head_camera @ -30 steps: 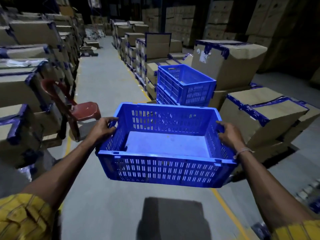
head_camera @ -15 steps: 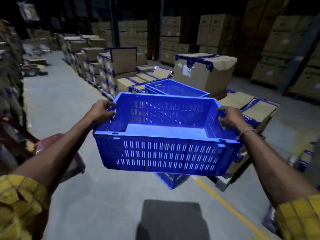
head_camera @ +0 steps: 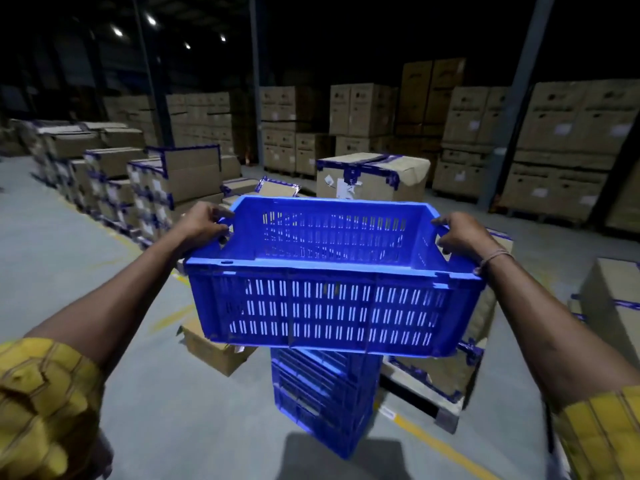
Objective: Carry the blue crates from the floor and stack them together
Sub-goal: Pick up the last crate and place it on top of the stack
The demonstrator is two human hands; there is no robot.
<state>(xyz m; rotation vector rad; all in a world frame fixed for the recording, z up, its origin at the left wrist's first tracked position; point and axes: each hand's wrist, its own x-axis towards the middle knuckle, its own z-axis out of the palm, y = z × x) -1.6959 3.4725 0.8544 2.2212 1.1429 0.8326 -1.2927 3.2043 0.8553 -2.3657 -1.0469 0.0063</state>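
Observation:
I hold an empty blue slotted crate [head_camera: 332, 306] out in front of me at chest height. My left hand [head_camera: 202, 225] grips its left rim and my right hand [head_camera: 462, 237] grips its right rim. Directly below it stands a stack of blue crates [head_camera: 322, 400] on the grey floor. The held crate hides the top of that stack, so I cannot tell whether the two touch.
Taped cardboard boxes [head_camera: 372, 176] stand behind the crates, more on a pallet [head_camera: 426, 393] at the right and in a row [head_camera: 138, 188] along the left. A small open box [head_camera: 214, 351] lies on the floor left of the stack. A yellow floor line [head_camera: 433, 445] runs by the stack.
The held crate has risen and moved forward until it is over the stack of crates. My view has lifted and swung right; the red chair is out of sight.

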